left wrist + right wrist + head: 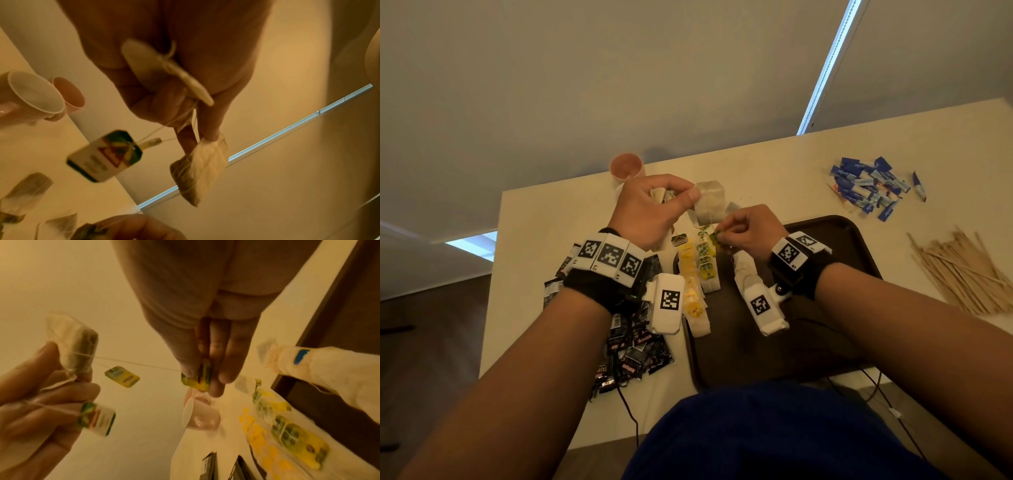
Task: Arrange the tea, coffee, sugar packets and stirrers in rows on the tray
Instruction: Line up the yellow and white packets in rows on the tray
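My left hand (654, 209) is raised above the table's far side and pinches a tea bag (709, 202) between thumb and fingers, with more tea bags (164, 65) bunched in its palm. A tag (104, 155) dangles from it on a string. My right hand (750, 229) pinches a green-yellow tea tag (198, 378); its string (133, 364) runs taut to the tea bag (72, 344). Below lies the dark brown tray (825, 236) with rows of tea bags (700, 270) along its left side.
Black coffee sachets (633, 353) lie in a heap left of the tray. Blue sugar packets (869, 186) are piled at the far right, and wooden stirrers (959, 270) are spread at the right. Pink cups (625, 168) stand at the table's far edge. Cables hang off the near edge.
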`<state>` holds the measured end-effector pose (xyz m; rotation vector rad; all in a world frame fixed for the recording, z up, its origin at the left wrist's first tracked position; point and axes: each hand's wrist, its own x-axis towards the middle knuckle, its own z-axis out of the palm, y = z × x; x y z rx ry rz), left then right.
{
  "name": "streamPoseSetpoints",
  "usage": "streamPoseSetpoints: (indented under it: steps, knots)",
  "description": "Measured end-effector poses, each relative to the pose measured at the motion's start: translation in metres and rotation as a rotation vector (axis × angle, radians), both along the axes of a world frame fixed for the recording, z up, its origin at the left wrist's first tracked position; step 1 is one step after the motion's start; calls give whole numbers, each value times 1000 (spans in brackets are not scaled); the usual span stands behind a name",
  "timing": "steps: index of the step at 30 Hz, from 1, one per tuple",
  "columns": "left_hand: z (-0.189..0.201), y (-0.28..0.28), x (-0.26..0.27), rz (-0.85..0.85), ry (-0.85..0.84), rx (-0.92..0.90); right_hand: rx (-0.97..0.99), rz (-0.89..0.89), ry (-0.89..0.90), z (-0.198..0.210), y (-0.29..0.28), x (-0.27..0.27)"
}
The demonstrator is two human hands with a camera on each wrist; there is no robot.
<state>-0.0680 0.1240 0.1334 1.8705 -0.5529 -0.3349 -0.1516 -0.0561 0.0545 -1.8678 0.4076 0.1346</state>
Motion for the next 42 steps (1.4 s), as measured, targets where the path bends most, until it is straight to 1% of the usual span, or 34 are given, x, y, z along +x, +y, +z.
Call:
streamPoseSetpoints:
  steps: [2, 4, 6, 10, 14, 17, 22, 27, 31, 34, 38, 40, 42]
  knots:
    - [-1, 1, -2, -26, 16, 5, -159, -13, -53, 1, -6, 7]
    - [-4, 1, -4, -46, 30, 6, -206, -52, -101, 6, -11, 11]
    - [-7, 1, -6, -51, 60, 2, -170, -66, -131, 18, -13, 14]
    - [-14, 2, -8, -61, 110, 37, -100, 1, -215, 41, -12, 18]
    - [-22, 1, -11, -76, 142, 74, -8, -6, -292, 51, -11, 21]
    - [-29, 1, -10, -68, 122, 122, 53, -20, -305, 57, -10, 22]
    - [-33, 1, -8, -47, 103, 136, -37, 13, -399, 65, -4, 20]
    - [-35, 1, -7, 37, 89, 121, 80, 110, -333, 73, -3, 8]
    - [-35, 3, -6, 67, 84, 108, 60, 134, -255, 65, -5, 4]
    - [-34, 2, -8, 52, 88, 114, -3, 165, -157, 59, -8, 3]
    - [-37, 2, -11, 48, 79, 137, -108, 181, -134, 50, -11, 5]
    - [-37, 3, -11, 67, 58, 142, -186, 174, -119, 42, -12, 7]
    - [-36, 4, -11, 102, 58, 126, -217, 160, -81, 31, -12, 6]
